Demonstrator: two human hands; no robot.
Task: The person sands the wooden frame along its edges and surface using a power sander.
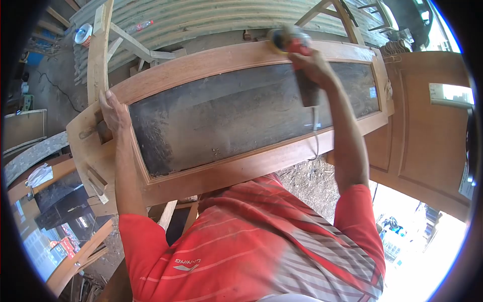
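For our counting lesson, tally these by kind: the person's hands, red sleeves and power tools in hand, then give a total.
Hands: 2 (left hand, right hand)
Red sleeves: 2 (left sleeve, right sleeve)
Held power tool: 1
Total: 5

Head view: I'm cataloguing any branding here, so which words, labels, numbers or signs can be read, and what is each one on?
"LI-NING": on the red shirt.
Too blurred to read: any marking on the power tool.
Too small to read: the sticker on the dark panel, and any print on the tub.
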